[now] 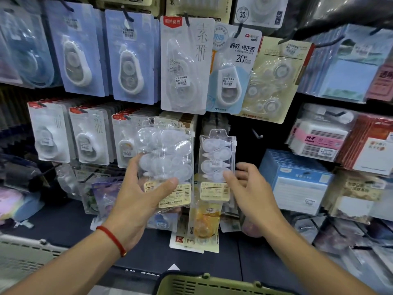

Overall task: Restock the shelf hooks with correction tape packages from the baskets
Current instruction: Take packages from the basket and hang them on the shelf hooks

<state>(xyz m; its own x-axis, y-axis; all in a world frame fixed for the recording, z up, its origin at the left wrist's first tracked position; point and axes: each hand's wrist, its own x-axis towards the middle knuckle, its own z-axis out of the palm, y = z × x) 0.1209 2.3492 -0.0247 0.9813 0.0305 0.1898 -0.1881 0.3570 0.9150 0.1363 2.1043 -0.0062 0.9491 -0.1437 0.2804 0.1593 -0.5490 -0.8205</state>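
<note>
Crowded shelf hooks [257, 135]; left hand [136, 194] grips a clear pack [168, 158], right hand [253, 188] pinches another pack [217, 165].

Left hand [140, 188] grips a clear multi-pack of correction tapes [168, 162], thumb across its label, held up before the display wall. Right hand [253, 188] pinches a narrower pack [217, 162] just beside it, thumb on the front. A bare hook [257, 134] juts out to the right. Green basket rim [212, 283] sits at the bottom edge, a grey basket [23, 254] far left.
</note>
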